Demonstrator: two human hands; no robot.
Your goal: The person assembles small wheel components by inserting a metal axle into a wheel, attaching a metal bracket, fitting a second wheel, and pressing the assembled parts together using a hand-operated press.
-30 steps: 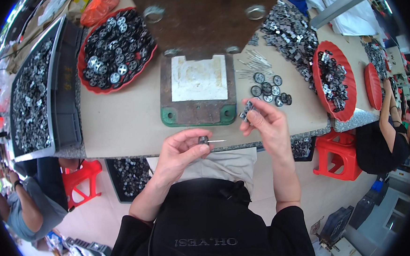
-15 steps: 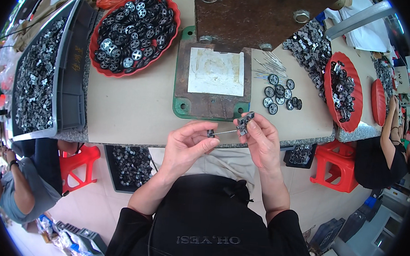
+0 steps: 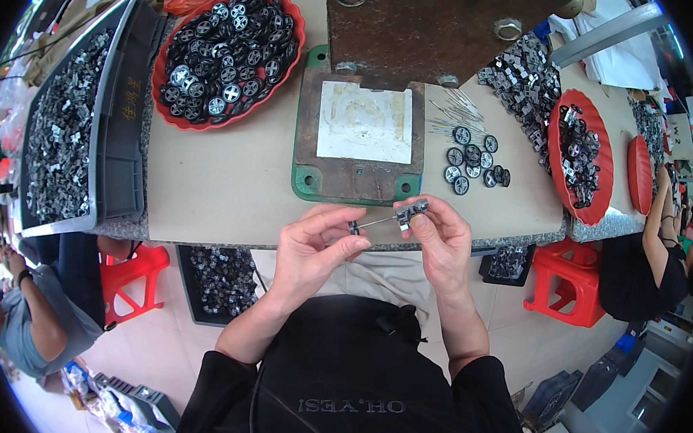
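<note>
Near the table's front edge, my left hand (image 3: 309, 244) pinches a small black wheel (image 3: 354, 227) between thumb and fingers. A thin metal axle (image 3: 377, 221) runs from that wheel to the dark grey plastic part (image 3: 412, 210) in my right hand (image 3: 446, 246). My right thumb and fingers grip this part, which has a bright silvery bit on its lower side. How far the axle enters the part is too small to tell. Beyond my hands, several loose wheels (image 3: 461, 185) lie beside a bunch of thin metal rods (image 3: 458, 106).
A press base with a white plate (image 3: 366, 122) stands ahead, under a rusty metal block (image 3: 429, 31). Wheels fill a red tray (image 3: 162, 110) at left, beside a grey bin (image 3: 120, 155) of small parts. At right are a pile of grey parts (image 3: 521, 88) and another red tray (image 3: 602, 180).
The grey part in my right hand has turned to lie more level, and its silvery bit now shows. My left hand keeps its pinch on the wheel, almost unmoved.
</note>
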